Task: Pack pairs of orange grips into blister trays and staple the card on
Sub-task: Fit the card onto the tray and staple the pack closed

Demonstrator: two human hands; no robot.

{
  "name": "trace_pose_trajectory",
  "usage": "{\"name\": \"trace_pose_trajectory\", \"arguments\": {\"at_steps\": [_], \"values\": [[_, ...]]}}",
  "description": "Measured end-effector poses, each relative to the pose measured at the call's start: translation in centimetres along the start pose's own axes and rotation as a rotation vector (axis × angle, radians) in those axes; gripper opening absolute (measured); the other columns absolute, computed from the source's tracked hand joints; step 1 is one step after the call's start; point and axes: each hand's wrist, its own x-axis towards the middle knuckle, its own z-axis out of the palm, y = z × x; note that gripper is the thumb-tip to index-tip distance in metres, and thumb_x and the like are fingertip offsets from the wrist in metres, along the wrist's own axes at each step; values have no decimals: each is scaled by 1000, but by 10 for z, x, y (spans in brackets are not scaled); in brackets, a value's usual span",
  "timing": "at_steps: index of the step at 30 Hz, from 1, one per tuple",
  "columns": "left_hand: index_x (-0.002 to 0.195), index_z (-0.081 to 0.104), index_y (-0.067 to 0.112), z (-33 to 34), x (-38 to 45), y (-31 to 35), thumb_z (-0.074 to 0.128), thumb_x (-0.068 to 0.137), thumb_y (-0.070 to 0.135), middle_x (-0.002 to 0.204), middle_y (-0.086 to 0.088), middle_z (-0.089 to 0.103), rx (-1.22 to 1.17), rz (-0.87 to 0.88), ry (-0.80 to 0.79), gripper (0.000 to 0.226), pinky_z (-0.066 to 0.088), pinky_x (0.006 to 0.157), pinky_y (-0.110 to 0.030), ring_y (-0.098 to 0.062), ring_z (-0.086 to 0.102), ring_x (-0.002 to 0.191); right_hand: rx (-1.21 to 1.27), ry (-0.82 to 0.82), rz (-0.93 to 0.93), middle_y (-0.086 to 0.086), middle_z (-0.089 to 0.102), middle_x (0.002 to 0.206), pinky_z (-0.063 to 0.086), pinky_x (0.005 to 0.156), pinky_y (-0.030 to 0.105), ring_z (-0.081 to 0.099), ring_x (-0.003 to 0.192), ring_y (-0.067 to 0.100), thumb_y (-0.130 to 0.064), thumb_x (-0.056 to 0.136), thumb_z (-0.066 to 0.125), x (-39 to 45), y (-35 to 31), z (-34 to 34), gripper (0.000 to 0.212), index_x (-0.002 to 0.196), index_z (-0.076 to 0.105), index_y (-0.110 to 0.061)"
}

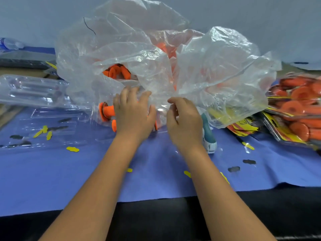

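Loose orange grips [108,111] lie at the mouth of a big crumpled clear plastic bag [156,58] in the middle of the blue cloth [52,180], with more of them showing through the film higher up. The left hand [133,112] rests over the grips at the bag's opening, fingers spread and fairly straight; whether it holds one underneath I cannot tell. The right hand [184,119] pinches the bag's lower edge with curled fingers. To the left sit empty clear blister trays [31,91], none loaded that I can see. To the right a heap of finished packs [298,108], orange grips sealed against yellow cards, suggests the job is well under way, with the bag's remaining grips left to pack. A teal and white stapler [209,138] lies just beside the right wrist, and loose yellow cards [243,126] lie under the bag's right edge.
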Motion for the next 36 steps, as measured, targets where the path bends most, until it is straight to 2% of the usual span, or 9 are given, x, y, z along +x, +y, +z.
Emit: {"name": "trace_pose_trajectory", "arguments": {"at_steps": [4, 9, 12, 14, 19, 24, 28, 32, 36], "values": [[109, 68, 10, -3, -8, 59, 55, 84, 20, 123, -15, 60, -217, 222, 64, 30, 33, 101, -47, -37, 48, 124, -6, 281, -41, 4, 60, 77, 40, 64, 28, 55, 70, 20, -13, 92, 47, 7, 22, -45, 19, 102, 60, -3], [104, 70, 13, 18, -35, 123, 54, 78, 17, 126, -13, 60, -289, 449, 22, 30, 35, 103, -49, -33, 46, 125, -41, 505, 233, 2, 54, 91, 39, 71, 31, 52, 83, 22, -10, 94, 45, 15, 82, -98, 18, 108, 53, -3], [90, 72, 19, 34, -43, 143, 53, 76, 19, 133, -4, 60, -189, 582, -52, 24, 34, 107, -54, -29, 50, 129, -147, 482, 454, 6, 56, 100, 37, 80, 33, 52, 98, 28, -4, 89, 46, 9, 119, -119, 23, 109, 56, -2], [80, 72, 20, 43, -42, 152, 58, 75, 18, 132, 2, 62, -127, 651, -99, 15, 25, 113, -54, -28, 51, 129, -299, 321, 610, 15, 58, 115, 35, 90, 37, 49, 110, 35, -3, 85, 49, 5, 136, -123, 30, 112, 61, -2], [116, 66, 23, 64, -31, 162, 35, 95, 30, 132, 11, 58, 48, 538, -428, 38, -21, 110, -46, -23, 33, 138, -551, -152, 536, 11, 61, 122, 31, 95, 40, 47, 116, 32, -35, 89, 48, 3, 137, -107, 37, 112, 69, -15], [141, 39, 10, 80, -21, 165, 35, 93, 30, 145, -1, 40, 133, 301, -419, 51, 1, 117, -50, -21, 33, 134, -585, -248, 490, -3, 55, 131, 20, 104, 39, 39, 124, 19, -42, 85, 56, -2, 145, -101, 35, 118, 65, -33], [151, 24, 9, 87, -15, 159, 43, 92, 34, 156, -4, 28, 33, 125, -301, 67, 3, 117, -44, -19, 30, 139, -556, -264, 519, -1, 46, 143, 15, 109, 39, 32, 136, 20, -54, 80, 63, -4, 149, -103, 54, 128, 60, -32], [151, 26, 9, 92, -12, 153, 46, 91, 34, 158, -4, 28, -15, 90, -260, 68, 1, 117, -41, -20, 31, 140, -574, -208, 470, -5, 62, 125, 27, 96, 36, 47, 120, 21, -52, 80, 63, -2, 150, -107, 47, 120, 68, -28], [148, 32, 9, 93, -7, 147, 48, 90, 30, 154, -4, 35, -48, 72, -229, 64, 3, 117, -38, -21, 36, 136, -456, -174, 457, -8, 69, 112, 23, 83, 32, 55, 112, 21, -48, 79, 69, -3, 148, -117, 34, 107, 73, -29]]}}
